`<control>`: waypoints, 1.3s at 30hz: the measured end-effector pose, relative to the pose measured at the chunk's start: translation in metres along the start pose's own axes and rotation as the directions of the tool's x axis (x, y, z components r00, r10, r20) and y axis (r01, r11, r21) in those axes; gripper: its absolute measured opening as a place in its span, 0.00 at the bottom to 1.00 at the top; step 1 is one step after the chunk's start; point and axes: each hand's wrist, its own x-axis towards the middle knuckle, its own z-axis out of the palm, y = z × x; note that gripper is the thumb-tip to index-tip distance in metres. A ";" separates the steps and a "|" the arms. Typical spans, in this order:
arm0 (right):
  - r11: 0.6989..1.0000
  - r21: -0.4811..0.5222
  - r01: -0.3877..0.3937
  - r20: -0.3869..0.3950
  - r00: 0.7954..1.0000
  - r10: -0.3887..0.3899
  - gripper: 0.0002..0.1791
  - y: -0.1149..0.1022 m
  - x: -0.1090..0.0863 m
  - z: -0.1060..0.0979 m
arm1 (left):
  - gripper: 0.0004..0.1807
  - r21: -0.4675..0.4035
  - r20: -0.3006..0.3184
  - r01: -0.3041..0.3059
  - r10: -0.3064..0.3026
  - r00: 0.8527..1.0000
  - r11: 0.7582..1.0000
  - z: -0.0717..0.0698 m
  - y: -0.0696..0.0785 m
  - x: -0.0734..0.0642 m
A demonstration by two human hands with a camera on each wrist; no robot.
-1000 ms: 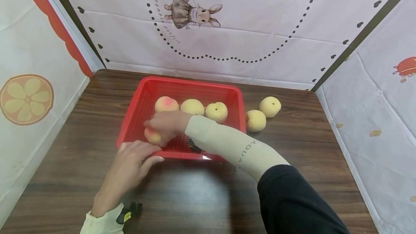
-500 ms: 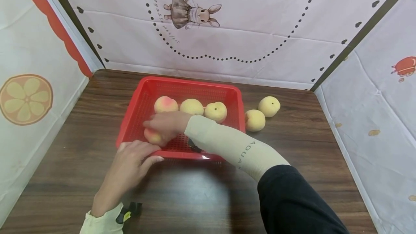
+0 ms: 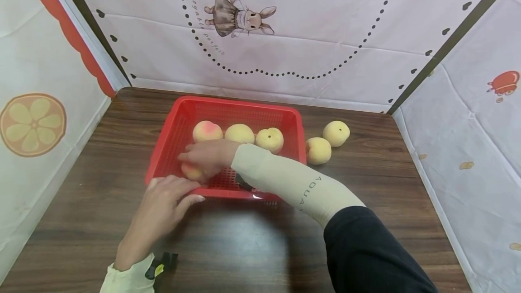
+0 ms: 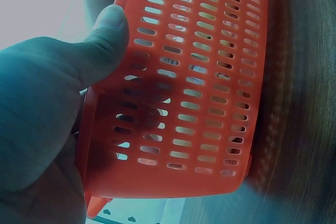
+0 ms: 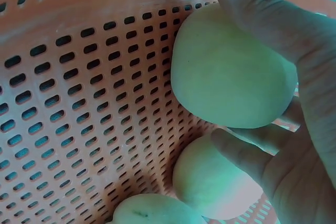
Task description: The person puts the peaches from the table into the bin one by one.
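Inside a red perforated plastic basket (image 3: 240, 103), my right hand (image 3: 209, 153) holds a yellow peach with a pink blush (image 3: 190, 171) by the front left corner. In the right wrist view the thumb lies along one side of that peach (image 5: 231, 72), with fingers behind it and a fingertip by a neighbouring peach (image 5: 210, 177). My left hand (image 3: 164, 205) grips the basket's front left rim; its thumb (image 4: 110, 32) presses the outer wall and its fingers go over the edge. Three more peaches, one blushed (image 3: 207, 130), one plain (image 3: 240, 134) and one stem-side up (image 3: 270, 139), sit in a row behind.
Two peaches lie on the wooden table (image 3: 252, 248) right of the basket, one (image 3: 319, 150) close to its wall and the other (image 3: 336, 133) just behind. Printed white cloth walls (image 3: 309, 26) enclose the table at the back and both sides.
Very little differs. Both hands keep their places on the peach and the basket rim; the right fingers shift slightly, and the head view drifts a touch.
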 end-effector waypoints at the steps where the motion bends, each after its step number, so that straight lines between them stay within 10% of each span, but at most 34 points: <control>1: 1.000 -0.004 0.001 -0.001 1.000 -0.001 0.49 0.000 -0.001 0.000 | 0.19 -0.001 0.003 0.002 -0.002 1.000 1.000 0.000 0.000 0.000; 39: 0.995 -0.029 0.092 -0.057 0.994 -0.094 0.50 0.000 -0.035 -0.022 | 0.21 0.002 0.006 0.004 -0.004 1.000 1.000 -0.001 0.002 0.002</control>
